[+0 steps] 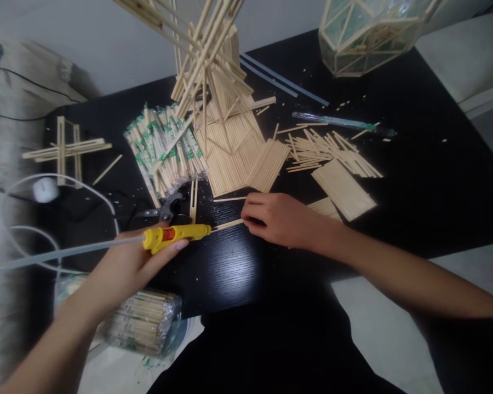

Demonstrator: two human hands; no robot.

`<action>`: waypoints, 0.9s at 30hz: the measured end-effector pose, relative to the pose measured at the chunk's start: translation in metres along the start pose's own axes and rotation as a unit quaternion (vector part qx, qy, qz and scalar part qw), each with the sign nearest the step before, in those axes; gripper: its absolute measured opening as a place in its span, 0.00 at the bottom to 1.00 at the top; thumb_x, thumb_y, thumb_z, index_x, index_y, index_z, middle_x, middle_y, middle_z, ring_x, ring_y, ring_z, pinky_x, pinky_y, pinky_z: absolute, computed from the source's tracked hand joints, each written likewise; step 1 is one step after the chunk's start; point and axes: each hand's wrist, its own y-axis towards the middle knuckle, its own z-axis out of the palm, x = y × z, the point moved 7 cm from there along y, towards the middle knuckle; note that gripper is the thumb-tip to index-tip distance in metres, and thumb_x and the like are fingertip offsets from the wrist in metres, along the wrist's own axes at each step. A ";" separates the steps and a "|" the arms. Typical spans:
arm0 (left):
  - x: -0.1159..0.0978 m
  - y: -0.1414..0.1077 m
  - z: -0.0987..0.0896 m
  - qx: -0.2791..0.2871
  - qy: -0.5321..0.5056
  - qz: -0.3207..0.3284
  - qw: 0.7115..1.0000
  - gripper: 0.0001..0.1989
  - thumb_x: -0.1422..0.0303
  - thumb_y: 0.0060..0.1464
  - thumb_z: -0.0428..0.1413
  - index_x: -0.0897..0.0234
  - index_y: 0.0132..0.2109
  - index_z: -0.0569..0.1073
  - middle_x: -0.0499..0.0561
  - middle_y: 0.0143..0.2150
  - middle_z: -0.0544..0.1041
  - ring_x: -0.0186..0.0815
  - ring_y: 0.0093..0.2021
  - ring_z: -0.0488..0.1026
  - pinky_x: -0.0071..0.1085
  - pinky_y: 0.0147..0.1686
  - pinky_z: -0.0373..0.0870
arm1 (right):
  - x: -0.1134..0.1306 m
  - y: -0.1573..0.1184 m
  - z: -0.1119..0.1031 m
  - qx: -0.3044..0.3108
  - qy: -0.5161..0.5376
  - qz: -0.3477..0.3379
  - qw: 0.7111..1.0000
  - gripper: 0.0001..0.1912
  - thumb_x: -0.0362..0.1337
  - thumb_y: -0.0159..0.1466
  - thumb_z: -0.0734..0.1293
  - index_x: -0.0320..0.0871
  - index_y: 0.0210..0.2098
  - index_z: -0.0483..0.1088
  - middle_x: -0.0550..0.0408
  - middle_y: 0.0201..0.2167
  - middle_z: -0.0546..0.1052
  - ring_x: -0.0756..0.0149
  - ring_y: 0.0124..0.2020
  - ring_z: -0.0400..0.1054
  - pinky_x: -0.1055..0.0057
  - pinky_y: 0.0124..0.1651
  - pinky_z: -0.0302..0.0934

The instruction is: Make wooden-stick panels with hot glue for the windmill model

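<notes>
My left hand [137, 260] is closed around a yellow hot glue gun [176, 235], with a long translucent glue stick [66, 251] running out of its back. Its nozzle points right and meets or nearly meets the end of a thin wooden stick [229, 224]. That stick is pinched in the fingers of my right hand [275, 219], just above the black table; whether it is one stick or two side by side I cannot tell. Another loose stick [230, 200] lies behind my right fingertips. Dark-handled pliers [170, 210] rest behind the glue gun, partly hidden.
Wrapped chopsticks [164, 148] and flat stick panels [230, 153] lie behind my hands, under a tall stick structure [205, 54]. Loose sticks [332, 150] spread to the right. A faceted stick-framed vessel [365, 38] stands at the back right. A white cord [8, 213] loops at left.
</notes>
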 end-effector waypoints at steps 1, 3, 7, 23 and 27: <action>-0.001 0.001 0.001 -0.001 0.001 0.001 1.000 0.20 0.49 0.68 0.53 0.59 0.38 0.77 0.49 0.32 0.82 0.39 0.28 0.79 0.33 0.28 0.70 | 0.000 0.000 0.000 0.001 -0.002 0.001 1.000 0.07 0.29 0.72 0.66 0.37 0.40 0.78 0.49 0.41 0.77 0.64 0.38 0.71 0.67 0.42 0.63; -0.006 0.003 0.002 0.000 0.000 0.010 1.000 0.20 0.49 0.68 0.52 0.58 0.38 0.77 0.49 0.33 0.82 0.39 0.29 0.79 0.34 0.30 0.71 | -0.001 0.000 0.000 0.004 -0.005 0.003 1.000 0.07 0.29 0.72 0.66 0.37 0.40 0.77 0.49 0.40 0.77 0.65 0.38 0.71 0.68 0.42 0.62; -0.015 0.010 0.004 -0.001 -0.004 0.025 1.000 0.20 0.49 0.69 0.51 0.58 0.37 0.77 0.49 0.32 0.82 0.39 0.29 0.78 0.34 0.30 0.70 | 0.000 0.000 0.000 0.005 -0.001 0.004 1.000 0.07 0.28 0.71 0.66 0.37 0.39 0.77 0.50 0.40 0.77 0.65 0.37 0.70 0.68 0.42 0.62; -0.036 0.021 0.001 0.012 -0.023 0.050 0.998 0.14 0.53 0.69 0.54 0.56 0.39 0.74 0.45 0.32 0.78 0.36 0.29 0.75 0.34 0.30 0.69 | 0.000 0.000 -0.001 0.003 -0.002 0.007 1.000 0.07 0.29 0.71 0.65 0.37 0.40 0.77 0.50 0.40 0.77 0.64 0.37 0.70 0.68 0.41 0.61; -0.038 0.022 0.000 0.019 -0.027 0.047 0.998 0.14 0.53 0.69 0.54 0.55 0.39 0.75 0.45 0.33 0.78 0.35 0.29 0.75 0.32 0.30 0.70 | 0.000 0.001 0.000 0.011 -0.002 0.010 1.000 0.07 0.29 0.71 0.66 0.37 0.39 0.77 0.49 0.40 0.77 0.64 0.38 0.71 0.68 0.42 0.63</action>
